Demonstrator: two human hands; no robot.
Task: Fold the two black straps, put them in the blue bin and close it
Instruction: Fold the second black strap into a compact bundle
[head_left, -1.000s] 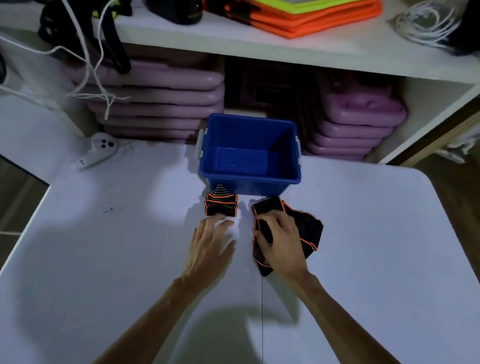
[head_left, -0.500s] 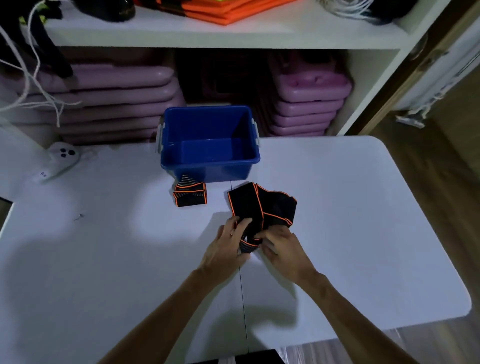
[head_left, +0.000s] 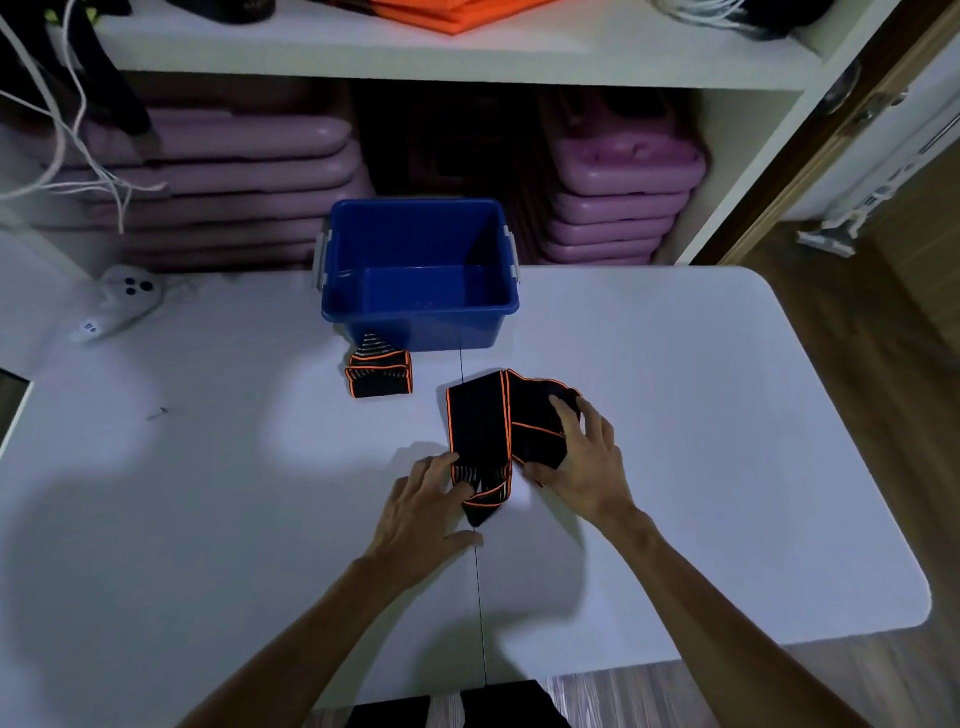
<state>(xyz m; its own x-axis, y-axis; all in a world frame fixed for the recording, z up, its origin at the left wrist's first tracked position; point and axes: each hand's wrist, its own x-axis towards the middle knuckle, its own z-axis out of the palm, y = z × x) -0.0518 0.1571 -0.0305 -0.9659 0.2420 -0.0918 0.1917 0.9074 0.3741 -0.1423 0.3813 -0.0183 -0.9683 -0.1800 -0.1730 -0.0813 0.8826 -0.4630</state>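
Observation:
The blue bin (head_left: 418, 319) stands open and empty at the back of the white table (head_left: 727, 415); no lid is in view. Just in front of its left corner lies a small folded black strap with orange edging (head_left: 379, 381). A second, loose black strap with orange edging (head_left: 480, 421) is spread in the middle of the table. My left hand (head_left: 426, 512) pinches its near end between fingers and thumb. My right hand (head_left: 584, 462) lies over its right part, fingers spread and thumb under the fold.
A white controller (head_left: 122, 301) lies at the table's back left. Behind the bin a white shelf unit holds stacked purple cases (head_left: 618, 208). White cords (head_left: 93, 156) hang at the left. Wooden floor shows to the right of the table.
My left hand left the folded strap and came to the loose one. The loose strap has been opened out wider. My right hand moved out over its right part.

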